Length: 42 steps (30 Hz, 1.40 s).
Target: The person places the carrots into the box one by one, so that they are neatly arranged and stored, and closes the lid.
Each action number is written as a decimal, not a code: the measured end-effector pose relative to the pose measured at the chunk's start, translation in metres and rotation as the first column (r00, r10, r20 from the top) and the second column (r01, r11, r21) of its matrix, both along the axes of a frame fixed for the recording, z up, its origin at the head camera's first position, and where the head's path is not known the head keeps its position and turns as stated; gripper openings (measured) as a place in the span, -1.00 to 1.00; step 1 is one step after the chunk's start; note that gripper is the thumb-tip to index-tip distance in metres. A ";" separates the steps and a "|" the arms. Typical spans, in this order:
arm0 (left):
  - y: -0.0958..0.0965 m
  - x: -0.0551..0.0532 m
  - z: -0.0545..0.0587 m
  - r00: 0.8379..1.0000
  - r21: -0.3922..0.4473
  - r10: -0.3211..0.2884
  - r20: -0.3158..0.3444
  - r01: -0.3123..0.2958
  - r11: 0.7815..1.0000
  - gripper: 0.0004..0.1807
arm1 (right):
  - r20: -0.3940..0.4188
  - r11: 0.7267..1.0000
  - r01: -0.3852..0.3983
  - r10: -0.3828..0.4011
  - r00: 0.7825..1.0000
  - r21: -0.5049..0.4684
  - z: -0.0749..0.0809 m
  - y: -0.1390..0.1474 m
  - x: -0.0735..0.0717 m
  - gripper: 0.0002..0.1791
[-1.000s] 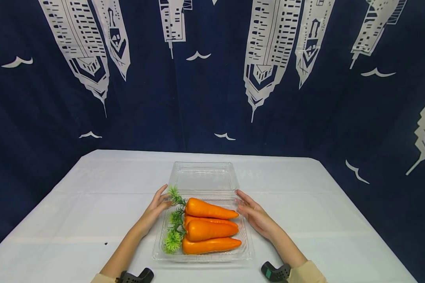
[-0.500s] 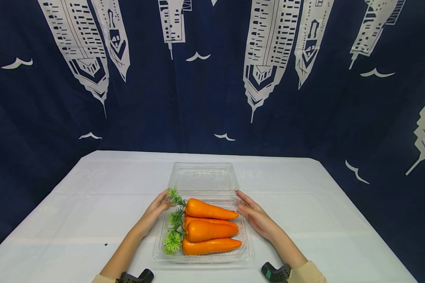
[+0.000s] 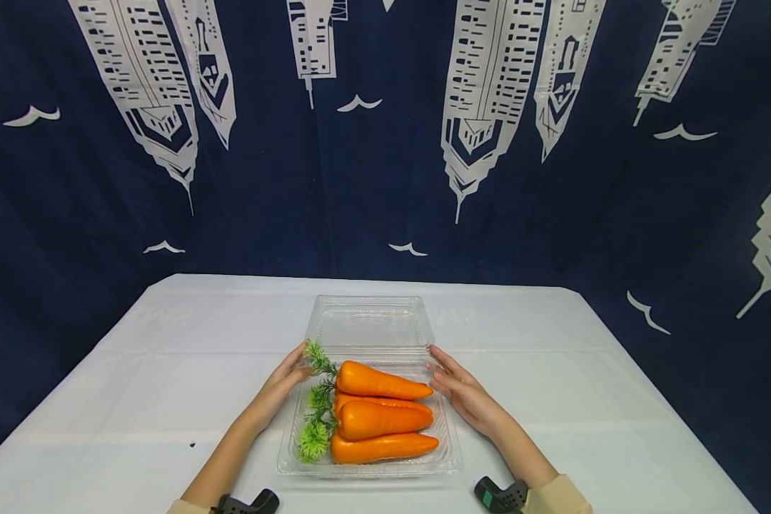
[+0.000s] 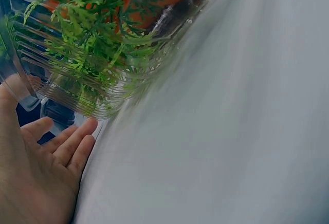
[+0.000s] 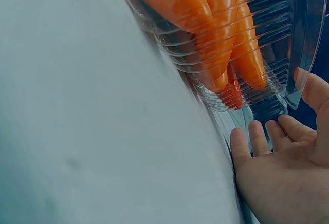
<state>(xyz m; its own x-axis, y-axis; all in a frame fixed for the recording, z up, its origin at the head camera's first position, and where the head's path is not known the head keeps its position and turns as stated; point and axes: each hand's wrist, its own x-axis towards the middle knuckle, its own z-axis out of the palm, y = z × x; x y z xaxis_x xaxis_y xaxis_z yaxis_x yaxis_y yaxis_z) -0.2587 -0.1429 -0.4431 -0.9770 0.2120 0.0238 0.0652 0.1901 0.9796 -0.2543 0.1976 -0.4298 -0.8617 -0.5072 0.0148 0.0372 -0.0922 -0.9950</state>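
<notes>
A clear plastic clamshell container (image 3: 417, 467) rests on the white table, its lid (image 3: 370, 321) laid back on the far side. Several orange carrots (image 3: 385, 417) lie crosswise in the base, green tops (image 3: 315, 435) to the left and tips to the right. At the left wall, near the hinge, my left hand (image 3: 283, 382) has its thumb at the rim and the other fingers (image 4: 74, 147) stretched out beside the wall. My right hand (image 3: 465, 396) mirrors it on the right, thumb at the rim, fingers (image 5: 259, 139) extended. Neither hand visibly curls round the container.
White cloth covers the table (image 3: 167, 385). A small dark speck (image 3: 192, 445) lies left of the left forearm. Behind the table hangs a dark blue curtain (image 3: 373, 171) with white building prints. Black devices (image 3: 501, 494) are strapped to both wrists.
My left fingers have come in slightly toward the container's far left corner. The right hand, the container and the carrots have stayed in place.
</notes>
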 end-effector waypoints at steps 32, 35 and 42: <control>0.000 0.000 0.000 1.000 -0.001 0.001 0.005 -0.001 1.000 -0.27 | 0.007 1.000 0.011 -0.011 1.000 0.002 0.002 -0.001 0.002 -0.29; 0.000 0.001 0.000 1.000 -0.001 0.001 0.007 -0.001 1.000 -0.27 | 0.001 1.000 0.008 -0.008 1.000 0.002 0.002 -0.001 0.002 -0.29; 0.000 0.001 0.001 1.000 -0.001 0.001 0.014 -0.001 1.000 -0.27 | -0.004 1.000 0.013 -0.013 1.000 0.005 0.001 0.000 0.002 -0.28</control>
<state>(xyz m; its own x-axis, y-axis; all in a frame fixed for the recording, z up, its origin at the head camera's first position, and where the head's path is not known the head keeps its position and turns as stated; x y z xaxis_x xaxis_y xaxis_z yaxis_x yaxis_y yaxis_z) -0.2577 -0.1425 -0.4422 -0.9774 0.2114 0.0102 0.0516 0.1912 0.9802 -0.2526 0.1974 -0.4283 -0.8681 -0.4962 0.0155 0.0320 -0.0872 -0.9957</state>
